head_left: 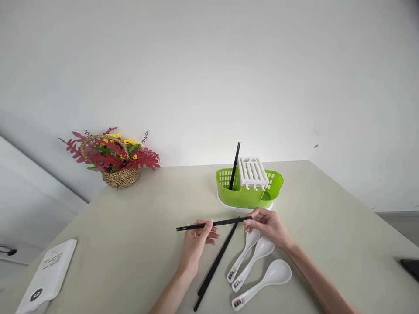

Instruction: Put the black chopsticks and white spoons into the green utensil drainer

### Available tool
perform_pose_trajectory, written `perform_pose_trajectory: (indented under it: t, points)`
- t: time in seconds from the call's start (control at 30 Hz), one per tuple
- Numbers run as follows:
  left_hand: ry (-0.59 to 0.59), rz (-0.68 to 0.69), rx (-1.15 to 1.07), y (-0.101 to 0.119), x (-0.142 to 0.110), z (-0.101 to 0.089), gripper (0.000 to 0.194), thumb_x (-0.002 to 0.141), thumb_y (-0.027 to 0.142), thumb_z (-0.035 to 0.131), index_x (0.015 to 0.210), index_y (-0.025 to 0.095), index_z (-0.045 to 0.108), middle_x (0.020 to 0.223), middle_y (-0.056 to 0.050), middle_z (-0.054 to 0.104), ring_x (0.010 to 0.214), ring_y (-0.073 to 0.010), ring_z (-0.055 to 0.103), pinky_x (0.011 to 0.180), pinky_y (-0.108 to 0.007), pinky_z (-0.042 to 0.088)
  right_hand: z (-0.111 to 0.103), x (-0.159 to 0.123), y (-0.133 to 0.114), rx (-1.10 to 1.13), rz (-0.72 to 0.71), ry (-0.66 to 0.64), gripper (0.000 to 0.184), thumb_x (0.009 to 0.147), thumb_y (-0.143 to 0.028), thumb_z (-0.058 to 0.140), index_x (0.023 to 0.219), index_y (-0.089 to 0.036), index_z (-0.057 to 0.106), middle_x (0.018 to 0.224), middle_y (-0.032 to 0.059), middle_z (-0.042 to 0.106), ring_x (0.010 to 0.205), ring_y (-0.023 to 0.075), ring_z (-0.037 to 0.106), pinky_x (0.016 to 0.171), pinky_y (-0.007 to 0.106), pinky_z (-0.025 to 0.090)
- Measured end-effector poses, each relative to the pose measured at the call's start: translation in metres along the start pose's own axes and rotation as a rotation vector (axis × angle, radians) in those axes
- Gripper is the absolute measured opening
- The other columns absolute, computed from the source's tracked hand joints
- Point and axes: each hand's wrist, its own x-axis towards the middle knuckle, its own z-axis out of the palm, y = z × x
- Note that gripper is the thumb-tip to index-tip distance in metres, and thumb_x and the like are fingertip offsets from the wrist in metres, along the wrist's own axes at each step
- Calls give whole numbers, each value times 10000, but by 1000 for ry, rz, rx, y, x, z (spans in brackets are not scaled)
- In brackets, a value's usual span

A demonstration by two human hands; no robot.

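A pair of black chopsticks [225, 222] lies level between my two hands, above the table. My left hand [198, 240] pinches it near its thin end, thumb on top. At the thick end, the fingers of my right hand [263, 224] close around the tips. Below them, more black chopsticks [218, 259] rest slantwise on the table. Beside these lie three white spoons [262, 283] with printed labels on their handles. Behind my hands stands a green basket [242, 198] with a white slotted rack [253, 172] on it. Black chopsticks [235, 165] lean upright in its left part.
A wicker basket [121, 178] of red and yellow flowers stands at the back left by the wall. A white device [47, 277] lies at the table's left edge. Some dark object [410, 267] sits at the right edge.
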Motion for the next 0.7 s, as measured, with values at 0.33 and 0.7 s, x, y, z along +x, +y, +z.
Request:
perform_pose_trajectory:
  t: [0.33, 0.7]
  points:
    - [-6, 22, -18, -2, 1, -1, 456, 733, 574, 871, 818, 157, 710, 732, -46, 744, 649, -149, 697, 547, -217, 512, 1, -3, -11, -41, -24, -62, 281, 913, -458, 785, 886, -206, 664, 750, 40, 786, 631, 163, 704, 634, 293, 579]
    - [92, 47, -89, 5, 0, 0, 575, 726, 650, 838, 967, 134, 761, 832, -82, 787, 632, -171, 708, 574, -268, 548, 0, -3, -17, -73, 32, 8, 406, 900, -594, 746, 804, -209, 660, 760, 70, 791, 608, 179, 685, 632, 316, 560]
